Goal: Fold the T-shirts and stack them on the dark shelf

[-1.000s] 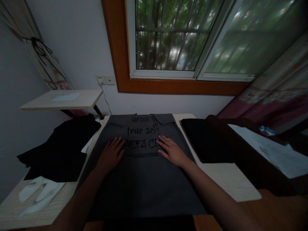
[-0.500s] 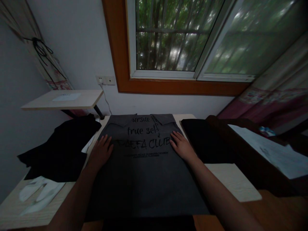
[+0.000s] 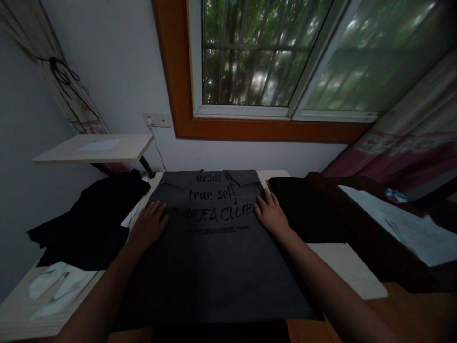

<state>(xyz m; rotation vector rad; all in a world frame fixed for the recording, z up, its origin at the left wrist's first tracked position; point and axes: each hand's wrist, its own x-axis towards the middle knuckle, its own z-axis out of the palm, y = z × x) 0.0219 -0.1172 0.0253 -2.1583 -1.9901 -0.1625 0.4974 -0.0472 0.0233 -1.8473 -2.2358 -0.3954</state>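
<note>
Grey printed garment (image 3: pixel 221 267), laid mostly flat across the pale tabletop (image 3: pixel 353 269), directly before the person and between the two forearms.

"Which step does it illustrate?"

"Judging by the posture, smoothing or steadying of the cloth, one palm toward either side margin."

"And the next move: what would it call for?"

"Presumably light, matched contact at both edges, or a pinch there, such that the layers neither slip nor crease."

"Which items flank it?"

"To the left, a loosely heaped black cloth (image 3: pixel 89 219); to the right, a flatter, squared black bundle (image 3: pixel 300 209), near the fingers on that side."

"Describe the hands, then."

"Left hand (image 3: pixel 148 226): palm down on the upper left margin of the garment, fingers extended and slightly apart, thumb set off from them; nothing clasped. Right hand (image 3: pixel 273 214): palm down on the upper right margin, fingers more widely fanned, likewise gripping nothing. How firmly either presses cannot be told."

"Any finer details?"

"Folded flaps (image 3: pixel 244 177) at the far edge; below them, dark lettering (image 3: pixel 214 213), its largest line running between the hands, with fingers just beside each end. Smallest of all, a row of small print (image 3: pixel 216 230), too faint to read reliably."
</note>
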